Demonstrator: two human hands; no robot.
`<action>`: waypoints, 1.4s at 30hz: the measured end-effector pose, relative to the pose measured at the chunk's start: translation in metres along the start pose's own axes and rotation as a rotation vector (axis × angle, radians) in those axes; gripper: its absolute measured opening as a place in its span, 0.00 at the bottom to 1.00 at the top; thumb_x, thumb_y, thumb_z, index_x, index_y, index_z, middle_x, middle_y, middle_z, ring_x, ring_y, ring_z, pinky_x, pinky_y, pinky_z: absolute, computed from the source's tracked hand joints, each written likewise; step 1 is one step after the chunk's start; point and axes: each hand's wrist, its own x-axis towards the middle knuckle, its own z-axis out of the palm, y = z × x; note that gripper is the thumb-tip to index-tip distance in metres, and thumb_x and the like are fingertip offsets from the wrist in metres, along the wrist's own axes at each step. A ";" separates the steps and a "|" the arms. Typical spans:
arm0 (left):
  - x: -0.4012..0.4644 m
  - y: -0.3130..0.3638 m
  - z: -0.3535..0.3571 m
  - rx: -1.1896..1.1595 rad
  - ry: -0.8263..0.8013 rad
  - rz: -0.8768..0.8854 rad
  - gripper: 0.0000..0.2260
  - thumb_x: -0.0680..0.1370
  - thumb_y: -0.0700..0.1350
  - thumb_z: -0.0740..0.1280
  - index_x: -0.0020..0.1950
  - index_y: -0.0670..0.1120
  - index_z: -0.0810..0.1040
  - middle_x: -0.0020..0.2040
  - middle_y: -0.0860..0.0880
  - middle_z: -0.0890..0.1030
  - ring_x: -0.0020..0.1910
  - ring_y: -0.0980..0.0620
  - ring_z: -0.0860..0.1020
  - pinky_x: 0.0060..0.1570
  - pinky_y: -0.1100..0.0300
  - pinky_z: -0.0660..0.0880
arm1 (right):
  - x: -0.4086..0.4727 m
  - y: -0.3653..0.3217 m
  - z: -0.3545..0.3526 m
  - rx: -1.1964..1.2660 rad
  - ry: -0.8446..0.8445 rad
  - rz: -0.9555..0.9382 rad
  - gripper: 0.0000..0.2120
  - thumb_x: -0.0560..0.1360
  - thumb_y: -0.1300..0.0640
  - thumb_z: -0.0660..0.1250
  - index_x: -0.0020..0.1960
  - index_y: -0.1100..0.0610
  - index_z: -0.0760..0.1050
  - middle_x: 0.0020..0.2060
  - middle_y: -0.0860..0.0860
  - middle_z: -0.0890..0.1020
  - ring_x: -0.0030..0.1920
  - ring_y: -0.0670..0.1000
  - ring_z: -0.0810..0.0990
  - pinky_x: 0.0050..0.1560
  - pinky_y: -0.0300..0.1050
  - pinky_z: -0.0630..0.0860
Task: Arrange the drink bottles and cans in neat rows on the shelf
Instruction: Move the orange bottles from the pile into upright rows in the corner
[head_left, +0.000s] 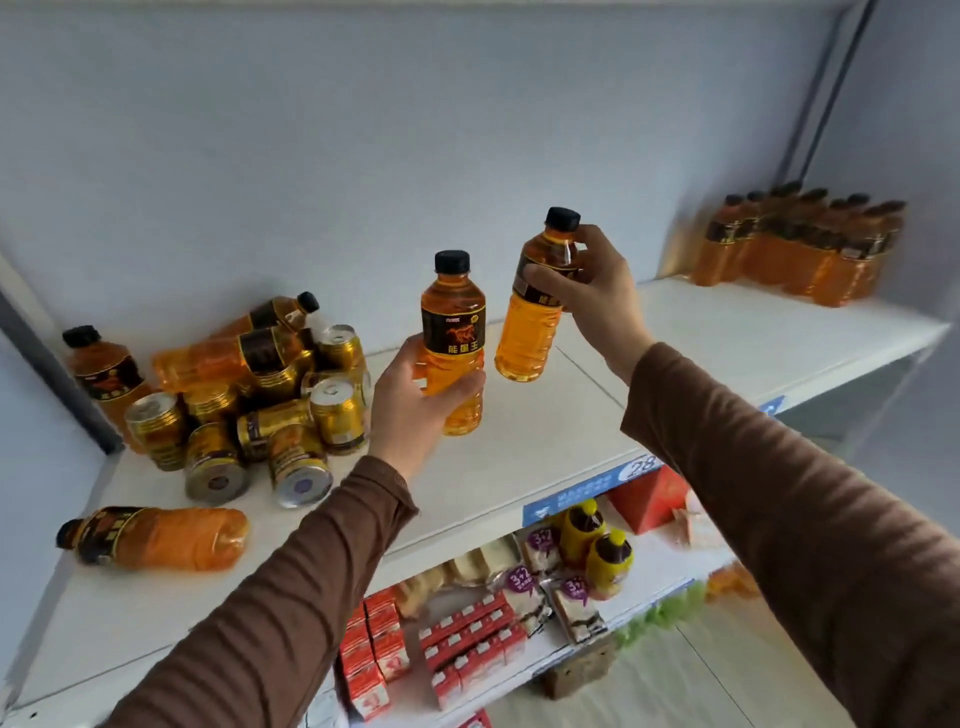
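While each hand (415, 410) (597, 291) holds bottle, can pile (270, 415) clutters shelf (545, 441) left.

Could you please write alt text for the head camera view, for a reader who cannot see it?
A person holds an orange drink bottle in each hand above a white shelf: the left hand grips one bottle low, the right hand another near its neck. A jumble of gold cans and fallen bottles lies left; upright bottles stand grouped far right.

Bare white shelf (545, 447) surface across the frame's centre gives passage, bounded at left by a heap of cans (270, 415) and toppled bottles (228, 353), at upper right by standing bottles (800, 249).
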 end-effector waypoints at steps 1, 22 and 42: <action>0.005 0.003 0.018 -0.016 -0.022 0.001 0.21 0.69 0.59 0.77 0.59 0.63 0.75 0.52 0.66 0.81 0.52 0.67 0.77 0.49 0.64 0.71 | 0.002 0.005 -0.017 -0.016 0.018 -0.002 0.23 0.67 0.45 0.76 0.60 0.47 0.75 0.48 0.47 0.85 0.48 0.46 0.85 0.51 0.54 0.83; 0.116 0.049 0.455 -0.111 -0.260 -0.071 0.26 0.65 0.56 0.79 0.60 0.58 0.75 0.54 0.60 0.82 0.53 0.61 0.79 0.50 0.60 0.74 | 0.113 0.187 -0.391 -0.287 0.004 0.094 0.21 0.68 0.43 0.75 0.58 0.44 0.73 0.49 0.40 0.83 0.49 0.39 0.82 0.47 0.38 0.77; 0.287 -0.005 0.639 -0.098 -0.142 -0.114 0.27 0.67 0.50 0.81 0.63 0.56 0.75 0.58 0.59 0.81 0.56 0.62 0.77 0.59 0.54 0.73 | 0.346 0.302 -0.463 -0.772 -0.259 0.166 0.42 0.67 0.49 0.79 0.74 0.56 0.62 0.68 0.56 0.73 0.63 0.58 0.76 0.57 0.47 0.75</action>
